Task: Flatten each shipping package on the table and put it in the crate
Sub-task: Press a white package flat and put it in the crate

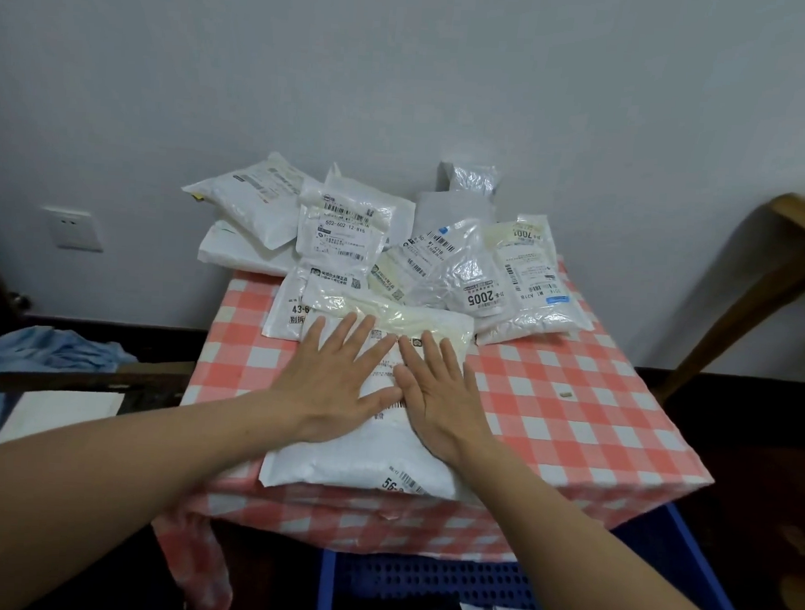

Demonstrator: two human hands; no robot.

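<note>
Both palms were down flat! The left hand (336, 380) and the right hand (438, 395) lay side by side on the white package (364, 461), fingers straight and spread, gripping nothing, just pressing. That package sat at the near edge of the table (572, 407). The other packages (348, 236) were heaped along the table's far edge. The blue crate (423, 581) stood below the table's near edge.

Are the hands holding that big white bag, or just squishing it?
Nothing is held. The left hand and right hand lie flat, fingers straight, pressing down on the middle of the white package.
</note>
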